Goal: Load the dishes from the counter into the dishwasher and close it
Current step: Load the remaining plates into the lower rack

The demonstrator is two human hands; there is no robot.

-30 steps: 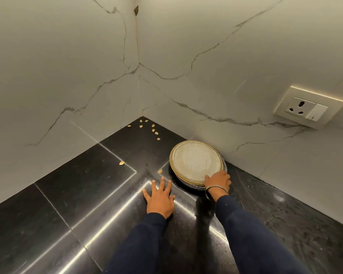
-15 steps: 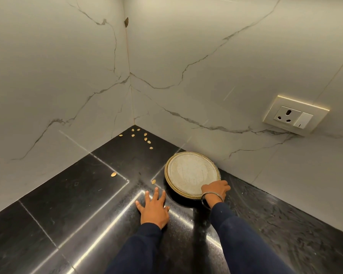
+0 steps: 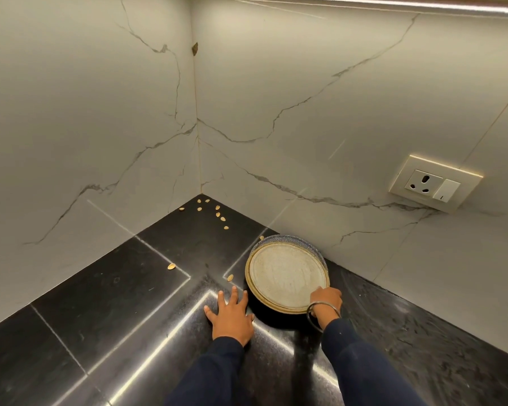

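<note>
A round beige stoneware plate [image 3: 286, 275] with a tan rim is tilted up off a darker blue-grey plate [image 3: 279, 239] that lies under it on the black counter [image 3: 106, 312], near the right wall. My right hand [image 3: 326, 301], a metal bangle on its wrist, grips the near right rim of the beige plate. To the left of the plates, my left hand [image 3: 232, 313] rests flat on the counter with fingers spread. The dishwasher is not in view.
White marble walls meet in a corner behind the counter. Several small seed shells [image 3: 217, 213] lie scattered in the corner, one [image 3: 171, 266] further left and one [image 3: 230, 277] beside the plates. A wall socket with switch [image 3: 433, 184] sits on the right wall.
The near edge of the beige plate has lifted in my right hand, uncovering the darker plate behind. My left hand stays flat on the counter. My head has tilted upward.
</note>
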